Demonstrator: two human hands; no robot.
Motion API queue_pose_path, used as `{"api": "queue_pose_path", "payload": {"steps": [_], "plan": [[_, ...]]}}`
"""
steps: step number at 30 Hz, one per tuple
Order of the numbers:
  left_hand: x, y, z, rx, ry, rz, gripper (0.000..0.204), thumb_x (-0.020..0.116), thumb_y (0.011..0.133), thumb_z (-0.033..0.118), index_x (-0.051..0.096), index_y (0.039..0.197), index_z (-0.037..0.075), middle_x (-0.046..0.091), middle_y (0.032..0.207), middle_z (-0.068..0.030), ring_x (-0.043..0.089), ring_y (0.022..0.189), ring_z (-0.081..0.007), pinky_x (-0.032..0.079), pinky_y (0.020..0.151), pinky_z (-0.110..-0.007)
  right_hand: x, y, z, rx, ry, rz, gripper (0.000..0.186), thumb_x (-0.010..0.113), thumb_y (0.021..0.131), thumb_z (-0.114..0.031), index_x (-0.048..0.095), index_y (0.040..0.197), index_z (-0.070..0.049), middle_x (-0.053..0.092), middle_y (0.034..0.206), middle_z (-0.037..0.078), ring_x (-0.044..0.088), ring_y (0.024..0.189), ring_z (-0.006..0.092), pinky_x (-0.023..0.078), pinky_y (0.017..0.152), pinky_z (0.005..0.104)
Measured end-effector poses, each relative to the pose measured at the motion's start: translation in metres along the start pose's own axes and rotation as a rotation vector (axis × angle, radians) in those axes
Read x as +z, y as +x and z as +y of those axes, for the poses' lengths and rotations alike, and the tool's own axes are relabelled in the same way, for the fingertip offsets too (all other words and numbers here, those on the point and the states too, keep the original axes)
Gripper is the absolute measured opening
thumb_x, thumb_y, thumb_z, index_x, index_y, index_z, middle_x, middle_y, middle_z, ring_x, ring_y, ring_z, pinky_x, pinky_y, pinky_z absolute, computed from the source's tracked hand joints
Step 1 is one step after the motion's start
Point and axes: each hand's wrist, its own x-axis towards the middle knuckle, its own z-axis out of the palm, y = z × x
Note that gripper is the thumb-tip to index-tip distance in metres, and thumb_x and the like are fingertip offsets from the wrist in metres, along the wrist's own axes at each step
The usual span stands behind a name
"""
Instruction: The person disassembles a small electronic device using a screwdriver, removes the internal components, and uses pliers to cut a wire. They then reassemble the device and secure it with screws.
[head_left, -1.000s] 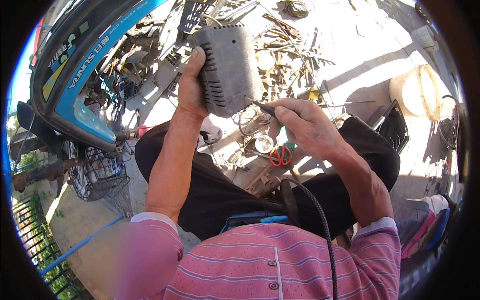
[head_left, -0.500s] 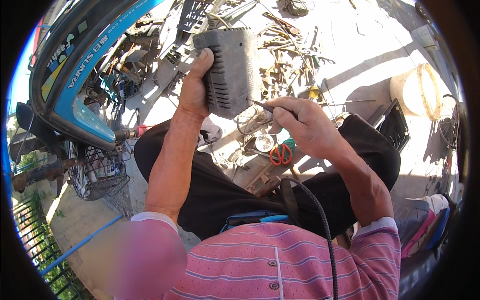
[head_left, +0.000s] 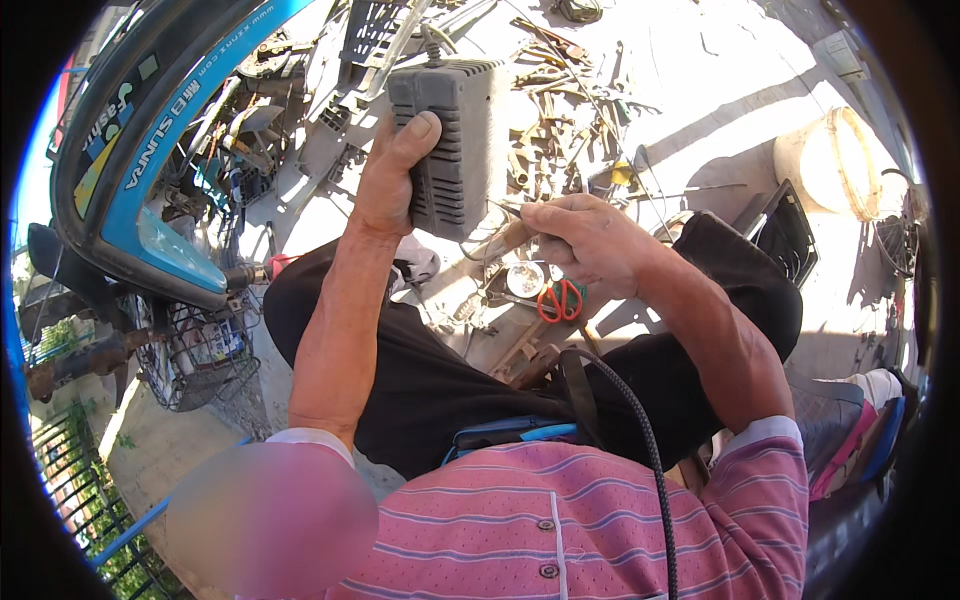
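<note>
My left hand point(head_left: 392, 180) is wrapped round a dark grey battery charger point(head_left: 455, 140) with slotted vents, its thumb lying on the vented side. A cord comes out of the charger's top end. In my right hand point(head_left: 590, 240) the fingers are closed round a thin screwdriver point(head_left: 507, 209), whose handle they mostly hide. The screwdriver's dark shaft points left, with its tip at the charger's lower right corner. Below my right hand lie red-handled scissors point(head_left: 560, 302), beside a small round white container point(head_left: 525, 282).
Many loose metal parts and tools point(head_left: 560, 110) lie beyond the charger. A blue and black vehicle panel point(head_left: 150, 210) rises on the left above a wire basket point(head_left: 205, 350). A whitish bucket point(head_left: 830, 165) lies at the right. A black braided cable point(head_left: 640, 420) hangs over my lap.
The charger has turned slightly in my left hand, showing more of its vented side. My right hand has shifted a little left and rotated, with the screwdriver tip still at the charger's corner.
</note>
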Motion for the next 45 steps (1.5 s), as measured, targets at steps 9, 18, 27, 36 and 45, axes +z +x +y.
{"api": "queue_pose_path", "payload": {"steps": [9, 18, 27, 36, 45], "plan": [[0.007, 0.0, 0.005, 0.022, 0.24, 0.117, 0.058, 0.077, 0.088, 0.037, 0.056, 0.128, 0.0, 0.066, 0.107, -0.008, 0.067, 0.09, -0.0122, 0.058, 0.076, -0.029, 0.018, 0.016, 0.023, -0.581, -1.02, 0.462, 0.033, 0.056, 0.1, -0.029, 0.07, 0.089, -0.001, 0.069, 0.074, 0.019, 0.067, 0.063, 0.0359, 0.053, 0.063, 0.0452], [0.009, -0.005, 0.011, 0.041, 0.335, 0.119, 0.069, 0.078, 0.085, 0.042, 0.054, 0.135, 0.001, 0.064, 0.115, -0.0103, 0.064, 0.101, -0.0169, 0.055, 0.087, -0.032, 0.006, 0.012, 0.0, 0.041, -0.089, 0.041, 0.041, 0.054, 0.102, -0.033, 0.072, 0.103, 0.004, 0.053, 0.065, 0.002, 0.045, 0.052, 0.012, 0.042, 0.053, 0.0305], [0.013, -0.008, 0.009, 0.003, 0.286, 0.104, 0.073, 0.079, 0.084, 0.042, 0.051, 0.136, -0.002, 0.066, 0.112, -0.0121, 0.066, 0.095, -0.0164, 0.056, 0.082, -0.03, 0.005, 0.019, 0.022, -0.296, -0.58, 0.117, 0.033, 0.051, 0.104, -0.028, 0.066, 0.114, 0.0, 0.06, 0.068, 0.007, 0.057, 0.054, 0.0193, 0.047, 0.053, 0.0352], [0.018, -0.005, 0.0, -0.055, 0.36, 0.205, 0.074, 0.08, 0.085, 0.042, 0.05, 0.133, -0.005, 0.065, 0.11, -0.0142, 0.067, 0.091, -0.0163, 0.057, 0.076, -0.03, 0.011, 0.014, 0.019, -0.217, -0.628, 0.26, 0.039, 0.053, 0.103, -0.034, 0.071, 0.104, 0.001, 0.063, 0.075, 0.008, 0.057, 0.057, 0.0215, 0.046, 0.055, 0.0361], [0.015, -0.012, 0.007, 0.029, 0.317, 0.077, 0.074, 0.08, 0.084, 0.042, 0.051, 0.136, -0.002, 0.064, 0.113, -0.0114, 0.063, 0.099, -0.0163, 0.054, 0.087, -0.031, -0.001, 0.01, 0.014, 0.149, 0.141, -0.121, 0.039, 0.053, 0.105, -0.036, 0.07, 0.096, -0.002, 0.05, 0.069, -0.003, 0.036, 0.051, 0.0064, 0.029, 0.045, 0.0253]]}}
